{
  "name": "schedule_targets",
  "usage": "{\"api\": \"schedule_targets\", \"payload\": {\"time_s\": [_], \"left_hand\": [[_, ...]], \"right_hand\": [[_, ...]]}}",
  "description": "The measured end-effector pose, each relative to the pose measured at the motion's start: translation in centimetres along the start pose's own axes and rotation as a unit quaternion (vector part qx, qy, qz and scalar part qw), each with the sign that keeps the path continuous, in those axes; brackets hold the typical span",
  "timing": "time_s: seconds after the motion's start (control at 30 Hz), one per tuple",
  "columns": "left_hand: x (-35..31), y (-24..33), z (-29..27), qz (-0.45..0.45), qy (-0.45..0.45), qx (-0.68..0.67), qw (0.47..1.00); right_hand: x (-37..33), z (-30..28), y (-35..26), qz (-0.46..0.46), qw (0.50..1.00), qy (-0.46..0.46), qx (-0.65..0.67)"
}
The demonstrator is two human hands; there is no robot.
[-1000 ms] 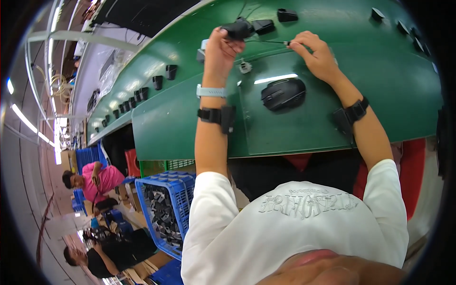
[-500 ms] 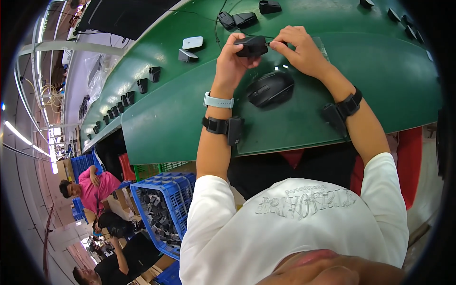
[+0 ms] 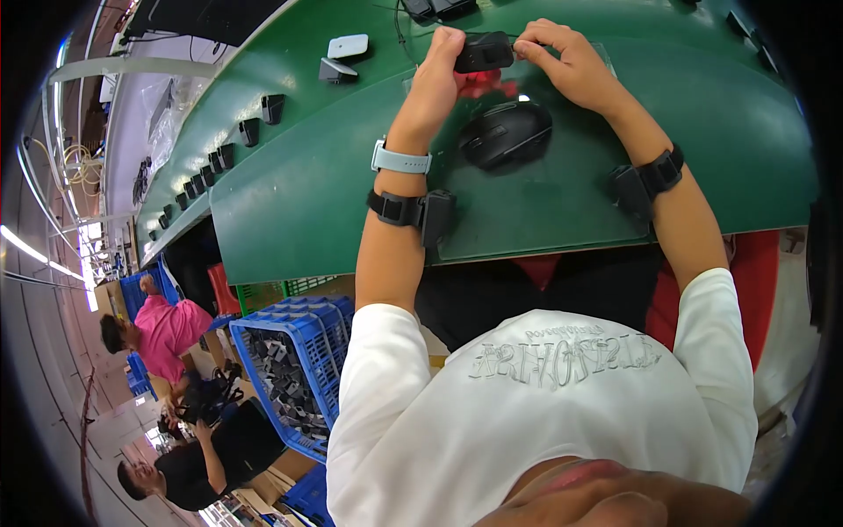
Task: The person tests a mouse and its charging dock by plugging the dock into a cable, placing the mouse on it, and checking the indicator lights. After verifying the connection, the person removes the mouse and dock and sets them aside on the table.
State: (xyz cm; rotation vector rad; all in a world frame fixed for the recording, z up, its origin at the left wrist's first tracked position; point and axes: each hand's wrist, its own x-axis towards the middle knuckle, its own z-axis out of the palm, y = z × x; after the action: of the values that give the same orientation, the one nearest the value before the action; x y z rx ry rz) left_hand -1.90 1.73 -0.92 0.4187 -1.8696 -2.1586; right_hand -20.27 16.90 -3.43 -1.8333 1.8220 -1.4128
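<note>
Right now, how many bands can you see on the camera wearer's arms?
3: a pale blue band on the left wrist, a black band higher up the left forearm, and another black band on the right forearm. The white sleeves could hide more.

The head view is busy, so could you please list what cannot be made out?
Head view: left end of the black block, covered by the left hand.
Head view: anything the right hand pinches, hidden by its grip.
Head view: black housings, cut by the top edge.

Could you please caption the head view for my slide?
Left hand holds a black device, right hand at its end, beyond a computer mouse.
</note>
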Motion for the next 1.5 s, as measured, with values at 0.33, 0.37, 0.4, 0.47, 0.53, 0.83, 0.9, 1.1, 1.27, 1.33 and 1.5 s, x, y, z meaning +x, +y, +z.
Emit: {"api": "schedule_targets", "payload": {"time_s": [0.33,0.37,0.4,0.47,0.53,0.83,0.9,1.1,1.27,1.33,1.5], "left_hand": [[0.2,-0.1,1.2,0.008,0.063,-0.056,0.996],[0.1,-0.2,0.3,0.021,0.013,-0.126,0.992],[-0.1,0.0,0.2,0.033,-0.042,-0.198,0.979],[-0.2,0.0,-0.8,0.030,-0.099,-0.309,0.945],[0.3,-1.2,-1.6,0.031,-0.090,-0.388,0.917],[0.0,0.5,0.7,0.033,0.034,-0.367,0.929],[0.2,0.6,1.3,0.032,0.084,-0.361,0.928],[0.7,-2.6,-1.0,0.224,0.063,-0.165,0.958],[0.5,-1.5,2.1,0.159,0.090,-0.054,0.982],[0.8,-1.5,2.2,0.165,0.073,-0.073,0.981],[0.5,-1.6,1.8,0.139,0.110,-0.031,0.984]], "right_hand": [[0.3,0.0,0.0,-0.009,0.994,0.101,-0.035],[0.5,-0.1,-1.1,-0.038,0.974,0.172,-0.140],[0.3,-0.5,-2.1,-0.061,0.937,0.241,-0.246],[-0.4,-1.4,-3.1,-0.035,0.976,0.178,-0.120],[-0.2,-1.3,-4.2,-0.064,0.988,-0.118,0.077],[-0.2,-0.7,-2.6,0.051,0.940,-0.248,0.227],[-0.4,-1.7,-1.7,0.121,0.893,-0.190,0.390],[1.2,-0.5,-3.8,0.139,0.813,0.074,0.560],[0.8,-0.3,-1.5,0.079,0.821,0.111,0.555],[0.5,-0.4,-1.0,0.095,0.823,0.095,0.552],[0.5,-0.2,-1.4,0.146,0.840,0.093,0.515]]}}
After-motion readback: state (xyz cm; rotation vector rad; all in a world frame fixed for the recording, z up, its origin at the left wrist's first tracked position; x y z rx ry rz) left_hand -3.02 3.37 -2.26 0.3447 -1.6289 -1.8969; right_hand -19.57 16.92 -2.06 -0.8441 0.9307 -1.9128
